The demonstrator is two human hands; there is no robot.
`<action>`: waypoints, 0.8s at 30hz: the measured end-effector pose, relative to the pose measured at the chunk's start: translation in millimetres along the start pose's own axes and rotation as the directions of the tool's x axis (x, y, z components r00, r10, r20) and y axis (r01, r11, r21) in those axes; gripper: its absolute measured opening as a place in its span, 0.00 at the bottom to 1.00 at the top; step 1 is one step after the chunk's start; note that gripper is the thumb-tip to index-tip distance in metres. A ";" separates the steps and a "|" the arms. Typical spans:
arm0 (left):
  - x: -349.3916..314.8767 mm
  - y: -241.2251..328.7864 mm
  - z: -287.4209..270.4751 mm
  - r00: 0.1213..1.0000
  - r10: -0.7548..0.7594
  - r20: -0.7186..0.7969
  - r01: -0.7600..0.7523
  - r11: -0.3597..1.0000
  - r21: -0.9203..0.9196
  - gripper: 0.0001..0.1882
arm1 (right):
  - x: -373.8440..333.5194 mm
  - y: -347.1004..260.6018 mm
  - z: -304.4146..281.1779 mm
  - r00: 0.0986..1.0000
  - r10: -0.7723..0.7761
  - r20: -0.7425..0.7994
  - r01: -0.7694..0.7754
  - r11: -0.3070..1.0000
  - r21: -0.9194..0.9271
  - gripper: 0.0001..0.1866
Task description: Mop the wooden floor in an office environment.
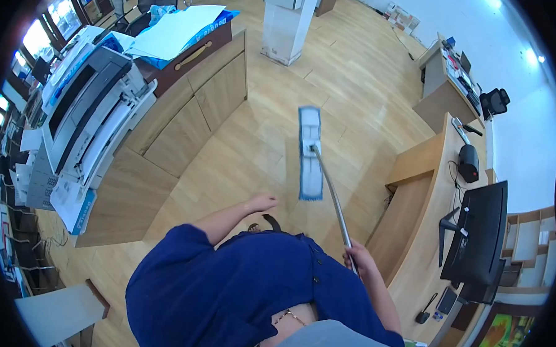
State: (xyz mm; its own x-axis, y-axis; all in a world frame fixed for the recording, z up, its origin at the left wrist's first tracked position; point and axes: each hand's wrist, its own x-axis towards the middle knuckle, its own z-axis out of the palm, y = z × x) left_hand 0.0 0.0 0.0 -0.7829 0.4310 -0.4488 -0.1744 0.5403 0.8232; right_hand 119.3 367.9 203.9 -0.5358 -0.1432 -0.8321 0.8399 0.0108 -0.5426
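Observation:
My right hand (361, 259) is wrapped round the metal handle of a flat mop, low on the right by my side. The handle (337, 208) slants up and away to the mop head (310, 152), a long flat pad with a blue fringe. That pad lies on the wooden floor in front of me, its long side pointing away. In front of my body hangs my left hand (262, 203), apart from the mop. Its fingers are curled in, and nothing shows in them.
At left, a wooden cabinet (174, 132) bears a large printer (85, 112) and paper. To the right stands a desk (422, 208) with a black monitor (476, 232) and a small black speaker (468, 163). Ahead are a white pillar (286, 31) and another desk (435, 96).

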 end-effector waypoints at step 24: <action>581.8 260.7 -118.4 0.940 -0.328 0.097 0.053 -0.141 -0.989 0.05 | -21.8 -523.7 -176.0 0.989 -0.145 0.024 0.005 -0.131 -0.991 0.35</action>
State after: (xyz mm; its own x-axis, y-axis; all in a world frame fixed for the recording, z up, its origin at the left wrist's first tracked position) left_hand -571.7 306.1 -5.3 -0.6202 0.2977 -0.7257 -0.6074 -0.7676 0.2043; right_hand -324.1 539.5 486.0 -0.6496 -0.1672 -0.7417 -0.1988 0.9789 -0.0466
